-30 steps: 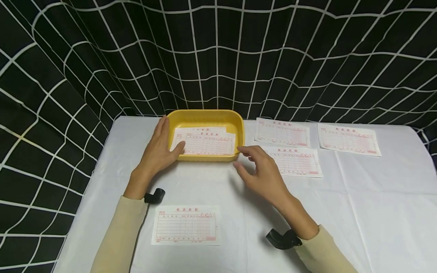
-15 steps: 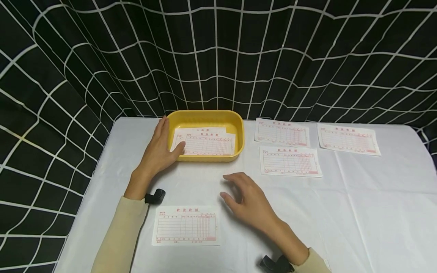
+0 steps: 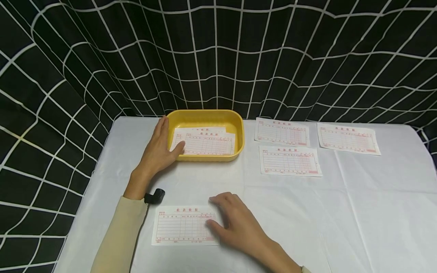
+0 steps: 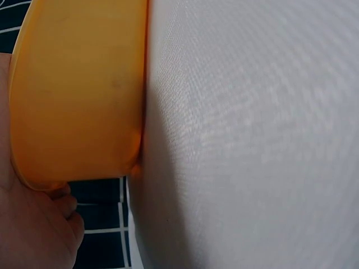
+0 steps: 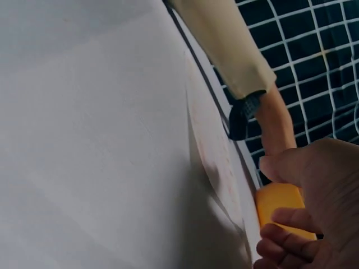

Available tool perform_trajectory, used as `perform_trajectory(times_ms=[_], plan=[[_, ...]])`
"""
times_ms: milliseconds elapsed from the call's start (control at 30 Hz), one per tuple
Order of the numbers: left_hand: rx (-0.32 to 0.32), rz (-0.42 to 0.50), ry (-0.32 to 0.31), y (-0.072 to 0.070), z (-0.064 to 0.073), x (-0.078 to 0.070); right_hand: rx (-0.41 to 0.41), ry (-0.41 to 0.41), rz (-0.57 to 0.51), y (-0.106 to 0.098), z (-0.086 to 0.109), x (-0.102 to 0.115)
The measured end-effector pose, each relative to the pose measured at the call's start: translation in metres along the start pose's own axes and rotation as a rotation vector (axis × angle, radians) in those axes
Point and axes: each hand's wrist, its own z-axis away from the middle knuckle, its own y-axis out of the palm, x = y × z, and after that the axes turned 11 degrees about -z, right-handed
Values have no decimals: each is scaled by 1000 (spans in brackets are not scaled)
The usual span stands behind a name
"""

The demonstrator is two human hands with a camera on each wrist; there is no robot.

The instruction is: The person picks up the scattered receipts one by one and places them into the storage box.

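Note:
A yellow plastic tray (image 3: 205, 157) stands at the back of the table with several printed receipt slips (image 3: 209, 144) in it. My left hand (image 3: 155, 151) holds its left end, thumb over the front rim and fingers along the outer side; the left wrist view shows that hand (image 4: 33, 224) against the tray's corner. Near the front lies a single receipt slip (image 3: 184, 227), white with red print. My right hand (image 3: 239, 225) is over this slip's right edge, thumb and fingers apart with nothing between them. In the right wrist view, the right hand's fingers (image 5: 291, 238) are loosely bent.
Three more slips lie at the right: one behind (image 3: 282, 132), one just in front of it (image 3: 290, 161), and one farther right (image 3: 348, 139). White cloth (image 3: 341, 212) covers the table. A black curtain with white grid lines (image 3: 218, 57) hangs behind and at the left.
My right hand has moved from the tray's front right corner toward me and leftward to the near slip. The left hand and tray have stayed in place.

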Motion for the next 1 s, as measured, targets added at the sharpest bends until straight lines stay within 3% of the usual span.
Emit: perform_trajectory(times_ms=[233,633,1000], plan=[[-8,6,6,1,0,1,48,17,105,11,4,2],[-4,0,-1,1,-1,1,30,-17,189,18,4,3],[0,8,-7,0,0,0,51,137,140,14,0,13]])
